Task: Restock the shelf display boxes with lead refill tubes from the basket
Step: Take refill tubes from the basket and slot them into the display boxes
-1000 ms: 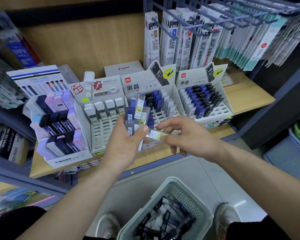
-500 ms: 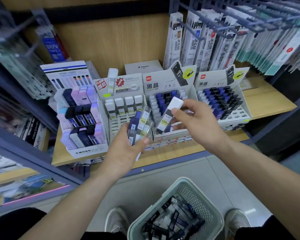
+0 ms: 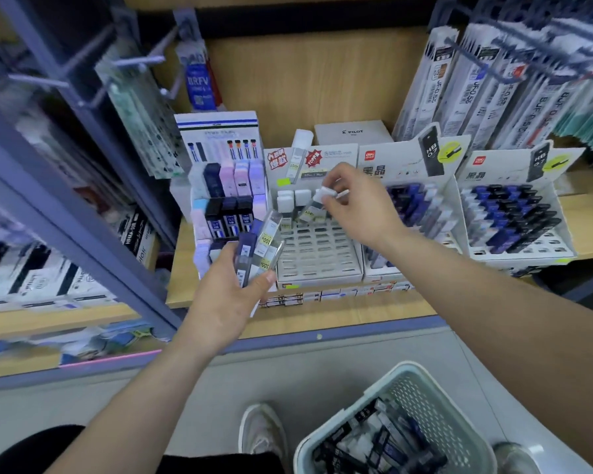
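My left hand (image 3: 235, 285) grips a fan of several lead refill tubes (image 3: 262, 242), clear and dark blue with yellow labels, in front of the shelf. My right hand (image 3: 355, 203) pinches one white-capped tube (image 3: 317, 200) by its cap, its lower end over the back row of the white slotted display box (image 3: 317, 258). A few white-capped tubes (image 3: 293, 200) stand in that back row; the slots in front are bare. The pale green basket (image 3: 421, 388) with many dark tubes sits low at the right by my feet.
Left of the white box stands a tiered display of pastel and black tube packs (image 3: 226, 206). To its right are two display boxes of blue and black tubes (image 3: 408, 206) (image 3: 507, 217). Hanging refill packets (image 3: 493, 80) crowd the upper right, and a blue shelf post (image 3: 65, 206) slants at left.
My right hand carried the white-capped tube from in front of the middle display box leftward to the white slotted box's back row. The view shifted left; my left hand kept its bundle.
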A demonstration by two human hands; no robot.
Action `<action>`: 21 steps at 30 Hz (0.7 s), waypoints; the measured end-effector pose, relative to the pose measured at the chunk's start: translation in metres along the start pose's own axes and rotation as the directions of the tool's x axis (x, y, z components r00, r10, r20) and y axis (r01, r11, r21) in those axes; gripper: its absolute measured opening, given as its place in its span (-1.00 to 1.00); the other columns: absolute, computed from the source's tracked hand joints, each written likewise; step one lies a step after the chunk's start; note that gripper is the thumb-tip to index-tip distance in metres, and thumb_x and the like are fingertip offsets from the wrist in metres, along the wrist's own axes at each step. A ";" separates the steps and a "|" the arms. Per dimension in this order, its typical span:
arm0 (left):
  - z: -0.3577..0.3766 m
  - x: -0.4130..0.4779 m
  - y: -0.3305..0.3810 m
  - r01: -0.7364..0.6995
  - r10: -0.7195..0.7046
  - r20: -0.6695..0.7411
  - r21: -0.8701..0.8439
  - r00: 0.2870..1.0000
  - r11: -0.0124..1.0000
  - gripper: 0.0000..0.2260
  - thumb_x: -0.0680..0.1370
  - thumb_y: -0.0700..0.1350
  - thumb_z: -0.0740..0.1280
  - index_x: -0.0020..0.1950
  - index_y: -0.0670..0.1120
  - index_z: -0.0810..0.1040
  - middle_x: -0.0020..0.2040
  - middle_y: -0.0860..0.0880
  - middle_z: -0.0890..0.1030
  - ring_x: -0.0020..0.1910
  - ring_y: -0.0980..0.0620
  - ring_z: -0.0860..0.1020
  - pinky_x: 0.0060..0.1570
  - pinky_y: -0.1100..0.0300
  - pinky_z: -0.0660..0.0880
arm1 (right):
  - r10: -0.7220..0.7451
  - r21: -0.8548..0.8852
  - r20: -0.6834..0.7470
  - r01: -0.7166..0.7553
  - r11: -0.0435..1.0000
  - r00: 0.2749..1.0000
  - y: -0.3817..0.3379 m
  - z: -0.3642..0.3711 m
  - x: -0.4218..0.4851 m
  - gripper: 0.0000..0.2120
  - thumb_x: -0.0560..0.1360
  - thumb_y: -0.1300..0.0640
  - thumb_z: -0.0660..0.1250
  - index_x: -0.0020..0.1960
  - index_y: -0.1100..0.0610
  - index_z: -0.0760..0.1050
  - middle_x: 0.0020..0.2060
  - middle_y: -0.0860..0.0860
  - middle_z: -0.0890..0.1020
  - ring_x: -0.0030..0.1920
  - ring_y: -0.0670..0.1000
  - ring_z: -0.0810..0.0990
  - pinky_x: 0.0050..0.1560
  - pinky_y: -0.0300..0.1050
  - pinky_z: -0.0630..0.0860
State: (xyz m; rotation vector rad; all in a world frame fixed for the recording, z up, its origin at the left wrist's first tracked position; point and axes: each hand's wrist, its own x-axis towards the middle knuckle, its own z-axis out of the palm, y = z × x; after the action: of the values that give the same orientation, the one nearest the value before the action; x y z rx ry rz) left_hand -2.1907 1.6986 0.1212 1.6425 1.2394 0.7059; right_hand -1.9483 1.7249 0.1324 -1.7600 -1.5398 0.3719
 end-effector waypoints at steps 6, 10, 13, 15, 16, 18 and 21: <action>-0.011 -0.001 0.001 -0.007 0.005 -0.022 -0.065 1.000 0.998 -0.83 0.58 -0.15 0.40 0.13 0.00 0.50 -0.17 -0.02 0.66 -0.23 0.01 0.62 -0.32 0.42 0.47 | -0.037 -0.070 -0.007 0.037 0.997 0.999 0.003 0.016 0.002 -0.87 0.56 0.17 0.38 -0.03 -0.03 0.47 -0.15 -0.03 0.65 -0.22 0.00 0.63 -0.12 0.02 0.61; -0.013 0.000 0.001 -0.012 0.011 -0.017 -0.093 1.000 0.996 -0.83 0.58 -0.15 0.40 0.12 0.00 0.50 -0.20 -0.01 0.66 -0.26 0.08 0.62 -0.30 0.40 0.46 | -0.059 -0.104 0.019 0.061 0.993 0.998 0.003 0.016 0.006 -0.88 0.58 0.18 0.37 0.10 0.05 0.58 -0.05 -0.04 0.67 -0.15 -0.05 0.61 -0.01 -0.13 0.58; -0.013 0.002 0.000 -0.004 0.002 -0.020 -0.095 1.000 0.995 -0.83 0.58 -0.14 0.40 0.12 0.03 0.50 -0.17 0.00 0.67 -0.23 0.05 0.64 -0.23 0.27 0.51 | -0.104 -0.152 0.047 0.110 0.982 0.993 0.002 0.020 0.007 -0.81 0.60 0.19 0.34 0.19 0.13 0.61 0.05 0.03 0.68 -0.04 -0.01 0.62 0.12 -0.14 0.53; -0.013 0.002 0.000 -0.005 0.003 -0.022 -0.097 1.000 0.995 -0.83 0.58 -0.14 0.40 0.13 0.03 0.49 -0.16 -0.02 0.68 -0.23 0.05 0.64 -0.19 0.21 0.54 | -0.135 -0.194 0.049 0.142 0.971 0.990 0.003 0.025 0.009 -0.79 0.61 0.19 0.31 0.21 0.14 0.63 0.10 0.09 0.67 0.04 0.06 0.62 0.17 -0.09 0.51; -0.013 0.002 0.000 -0.006 0.003 -0.022 -0.097 1.000 0.995 -0.83 0.58 -0.14 0.40 0.12 0.03 0.49 -0.16 -0.02 0.68 -0.23 0.05 0.64 -0.18 0.21 0.54 | -0.149 -0.215 0.046 0.155 0.964 0.988 0.004 0.028 0.010 -0.78 0.61 0.19 0.30 0.21 0.14 0.63 0.10 0.10 0.67 0.06 0.09 0.62 0.17 -0.05 0.52; -0.012 0.003 0.000 -0.001 -0.001 -0.025 -0.106 1.000 0.994 -0.84 0.58 -0.15 0.40 0.11 0.01 0.49 -0.17 -0.04 0.68 -0.25 0.08 0.63 -0.21 0.26 0.52 | -0.172 -0.246 0.022 0.172 0.954 0.985 0.005 0.035 0.012 -0.78 0.61 0.18 0.30 0.20 0.12 0.64 0.08 0.09 0.65 0.05 0.12 0.62 0.13 0.03 0.55; -0.011 0.004 0.000 -0.001 -0.002 -0.026 -0.122 1.000 0.993 -0.84 0.58 -0.17 0.40 0.10 0.01 0.50 -0.18 -0.03 0.68 -0.29 0.12 0.61 -0.25 0.27 0.51 | -0.178 -0.282 -0.008 0.168 0.945 0.984 0.006 0.040 0.014 -0.78 0.60 0.16 0.31 0.19 0.09 0.64 0.07 0.04 0.60 0.02 0.13 0.62 0.06 0.05 0.57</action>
State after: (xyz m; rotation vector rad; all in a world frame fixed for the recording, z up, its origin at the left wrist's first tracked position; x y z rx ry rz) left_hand -2.1986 1.7055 0.1255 1.5374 1.1912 0.7899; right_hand -1.9674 1.7517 0.1045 -1.8115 -1.7766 0.0358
